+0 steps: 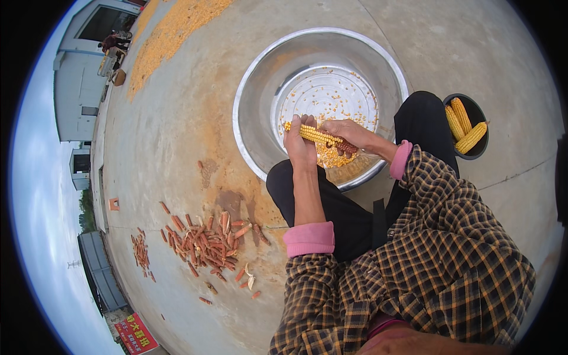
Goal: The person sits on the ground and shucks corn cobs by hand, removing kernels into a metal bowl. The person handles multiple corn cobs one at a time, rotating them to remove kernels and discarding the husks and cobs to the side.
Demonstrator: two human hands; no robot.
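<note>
Over the near part of a large round metal basin (247,111), my left hand (299,142) holds a yellow ear of corn (314,134) that slants down to the right. My right hand (348,133) grips a bare reddish corncob (347,146), which lies against the ear's right end. Part of the ear there shows no kernels. Loose corn kernels (333,157) are heaped at the basin's near side, and others lie scattered across its bottom. My fingers hide parts of both the ear and the cob.
Right of my knee stands a dark bucket (484,146) with three ears of corn (471,137). A pile of bare corncobs (208,244) and a smaller one (141,253) lie on the concrete at left. Kernels are spread (168,40) at the upper left, near a distant person (113,42).
</note>
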